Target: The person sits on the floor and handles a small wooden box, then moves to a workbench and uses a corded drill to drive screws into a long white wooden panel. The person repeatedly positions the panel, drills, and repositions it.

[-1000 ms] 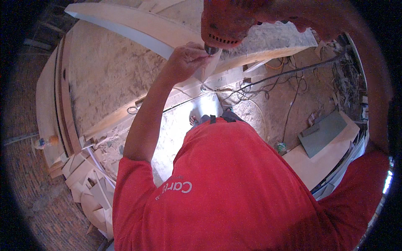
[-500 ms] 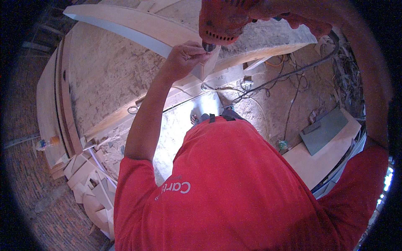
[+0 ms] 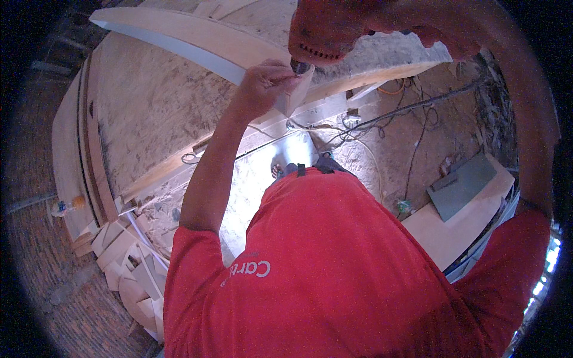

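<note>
A red power drill (image 3: 322,36) is gripped in my right hand (image 3: 439,42) at the top of the view, its dark chuck (image 3: 299,67) pointing down. My left hand (image 3: 265,85) is closed in a pinch right beside the chuck, over the end of a long, pale wooden piece (image 3: 203,37). Whatever the left fingertips hold is too small to make out. The wooden piece has a white side face and lies across a stained workbench (image 3: 161,113). The drill's tip is hidden by the fingers and chuck.
Long boards (image 3: 89,143) stand along the bench's left edge, with wood offcuts (image 3: 134,268) below. Dark cables (image 3: 412,107) trail over the floor at right. A grey panel (image 3: 462,186) lies on a pale board (image 3: 456,232) at the lower right.
The drill and my right hand have shifted slightly to the right and down. My left hand stays pinched beside the chuck, and the wooden piece has hardly moved.
</note>
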Available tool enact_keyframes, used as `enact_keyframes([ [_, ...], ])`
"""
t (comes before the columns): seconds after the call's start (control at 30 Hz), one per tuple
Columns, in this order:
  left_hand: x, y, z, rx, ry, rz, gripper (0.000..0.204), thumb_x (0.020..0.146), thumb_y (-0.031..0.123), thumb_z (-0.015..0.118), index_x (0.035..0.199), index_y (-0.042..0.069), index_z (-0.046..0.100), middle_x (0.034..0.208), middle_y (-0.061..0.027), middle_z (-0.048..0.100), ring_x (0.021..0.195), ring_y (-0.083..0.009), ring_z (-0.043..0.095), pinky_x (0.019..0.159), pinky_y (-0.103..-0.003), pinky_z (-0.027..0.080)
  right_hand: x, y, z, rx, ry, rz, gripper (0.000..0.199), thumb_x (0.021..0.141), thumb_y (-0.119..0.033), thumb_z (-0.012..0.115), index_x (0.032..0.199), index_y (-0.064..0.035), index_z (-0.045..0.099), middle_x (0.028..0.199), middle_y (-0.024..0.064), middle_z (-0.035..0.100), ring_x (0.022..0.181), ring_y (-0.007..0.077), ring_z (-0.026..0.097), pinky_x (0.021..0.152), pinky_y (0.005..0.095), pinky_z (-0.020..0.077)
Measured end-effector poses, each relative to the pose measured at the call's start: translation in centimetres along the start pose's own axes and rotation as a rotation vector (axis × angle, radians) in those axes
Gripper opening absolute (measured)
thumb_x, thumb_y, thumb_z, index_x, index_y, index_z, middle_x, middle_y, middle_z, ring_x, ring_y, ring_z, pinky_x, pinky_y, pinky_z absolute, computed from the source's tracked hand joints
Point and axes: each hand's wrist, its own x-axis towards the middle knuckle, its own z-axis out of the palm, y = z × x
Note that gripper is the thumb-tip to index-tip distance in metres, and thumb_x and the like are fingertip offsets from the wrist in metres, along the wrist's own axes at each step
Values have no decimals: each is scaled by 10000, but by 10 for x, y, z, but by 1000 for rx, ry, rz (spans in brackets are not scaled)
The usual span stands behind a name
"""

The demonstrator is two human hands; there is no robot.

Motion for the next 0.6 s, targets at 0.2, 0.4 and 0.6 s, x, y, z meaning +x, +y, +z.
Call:
enact_keyframes([
  [0.2, 0, -2, -7, 14, -63, -68, 145, 895, 93, 777, 970, -32, 768, 944, -96, 702, 882, -185, 679, 795, -318, 546, 2, 6, -3, 14, -1, -16, 625, 839, -161, 783, 1402, -24, 552, 1009, 132, 717, 798, 222, 706, 734, 361, 605],
  [0.4, -2, -6, -10, -58, -94, -59, 128, 895, 60, 777, 983, -33, 774, 957, -94, 709, 890, -167, 690, 803, -297, 549, 7, 12, -8, 35, -11, -14, 625, 842, -169, 786, 1404, -25, 551, 1011, 136, 719, 799, 226, 707, 739, 364, 606],
  [0.6, -5, -10, -13, -97, -103, -52, 146, 890, 61, 789, 1001, -33, 775, 995, -90, 712, 904, -155, 694, 808, -291, 562, 7, 6, -5, 44, -24, -17, 626, 846, -178, 789, 1405, -27, 550, 1012, 139, 720, 799, 230, 708, 744, 366, 607],
])
